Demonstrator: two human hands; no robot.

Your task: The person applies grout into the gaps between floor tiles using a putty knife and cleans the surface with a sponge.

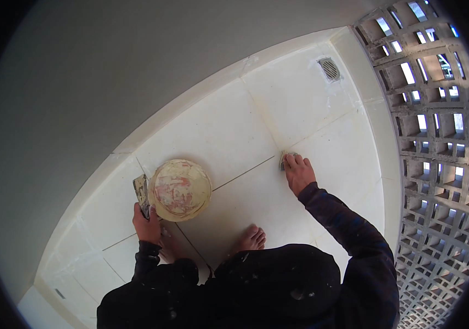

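Note:
Around the dark handle of a putty knife (140, 189), the fingers of my left hand (147, 223) are closed. Cream residue coats its blade, which points away from me. Just right of it stands a round tub (182, 189), smeared with cream paste and reddish patches. Further right, my right hand (299, 174) presses a small greyish pad (284, 161) to the floor where tile joints meet. My fingers cover most of that pad, so its exact kind is hidden. The joint beyond it looks pale and filled; the one running toward the tub is dark.
Large white tiles make up the floor (333, 164). A square drain grate (329, 69) sits in the far corner. A grey wall (108, 71) rises at left, with a pale skirting along it. A pierced block screen (432, 131) borders the right. My bare feet (252, 238) are below the tub.

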